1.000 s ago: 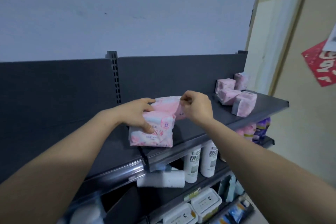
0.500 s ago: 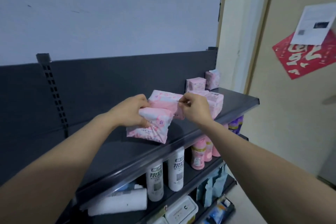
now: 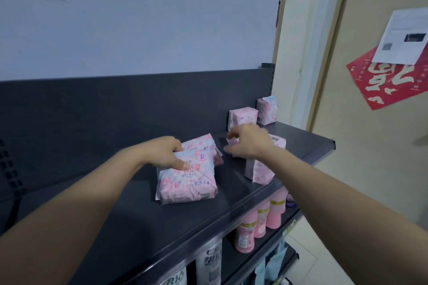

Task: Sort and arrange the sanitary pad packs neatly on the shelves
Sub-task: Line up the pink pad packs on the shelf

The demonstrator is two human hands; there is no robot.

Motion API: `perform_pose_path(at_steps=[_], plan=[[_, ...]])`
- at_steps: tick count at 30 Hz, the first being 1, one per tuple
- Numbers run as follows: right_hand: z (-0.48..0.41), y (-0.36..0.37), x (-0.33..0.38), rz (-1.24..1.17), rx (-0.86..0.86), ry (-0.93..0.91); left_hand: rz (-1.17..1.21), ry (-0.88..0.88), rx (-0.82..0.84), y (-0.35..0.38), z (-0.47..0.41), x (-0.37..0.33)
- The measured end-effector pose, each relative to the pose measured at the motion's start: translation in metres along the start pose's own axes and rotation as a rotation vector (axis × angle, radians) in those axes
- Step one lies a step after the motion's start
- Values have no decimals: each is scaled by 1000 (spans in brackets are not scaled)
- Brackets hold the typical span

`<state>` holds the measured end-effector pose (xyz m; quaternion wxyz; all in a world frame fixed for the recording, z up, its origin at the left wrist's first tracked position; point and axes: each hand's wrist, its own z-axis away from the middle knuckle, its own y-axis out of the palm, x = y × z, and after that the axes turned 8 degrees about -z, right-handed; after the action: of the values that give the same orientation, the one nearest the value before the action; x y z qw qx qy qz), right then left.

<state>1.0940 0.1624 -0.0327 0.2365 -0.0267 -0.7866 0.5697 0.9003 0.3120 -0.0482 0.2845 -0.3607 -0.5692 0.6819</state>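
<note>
Sorting sanitary pad packs along top shelf (image 3: 148, 227), dark metal, broad and flat. Gripping with left hand (image 3: 162, 152) the front pack (image 3: 187, 184), fingers curled over its upper edge, thumb pressed on its printed face; tilted up mid-shelf, short of the front edge. Leaning against it from behind, touching: second pack (image 3: 200, 143), nearer the back panel. Reaching with right hand (image 3: 251, 143) over third pack (image 3: 262, 170), upright just beside the front edge toward the right end; fingers curled, pale scrap at thumb and forefinger, too blurred to tell whether pinching a pack's seal or clenched on nothing. Parked at the back right corner, side by side and apart from both hands: small pack (image 3: 242, 118) and corner pack (image 3: 267, 110). Judging by creased wrap and dented sides: light, soft, squashy goods in slick film, likelier to slip or topple than to break. Best taken across the broad faces, thumb one side and fingers the other, not by the thin crimped end seal, apt to stretch or tear. Lined up beneath the front edge: pink bottles (image 3: 261, 220).
</note>
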Motion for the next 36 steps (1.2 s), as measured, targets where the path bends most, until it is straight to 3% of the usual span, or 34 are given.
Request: perform_pose_path(at_steps=[2,4,7,11,19,29,31,36], plan=[[-9,-6,-15,285,269,116,20,-8,36,-4,-13,1],[-19,-2,-25,392,413,91,35,6,63,-4,-23,4],[-34,5,-26,356,269,-60,92,-4,61,-2,-33,14],[-53,19,-19,422,116,-121,232,-24,88,4,-49,20],[-79,37,-14,432,107,83,169,-42,-94,16,-58,17],[-86,42,-34,322,57,70,138,-245,-201,24,-38,5],[-90,36,-43,158,163,119,169,-310,-207,24,-36,4],[-103,-11,-72,-167,733,61,209,-346,-380,18,-39,-27]])
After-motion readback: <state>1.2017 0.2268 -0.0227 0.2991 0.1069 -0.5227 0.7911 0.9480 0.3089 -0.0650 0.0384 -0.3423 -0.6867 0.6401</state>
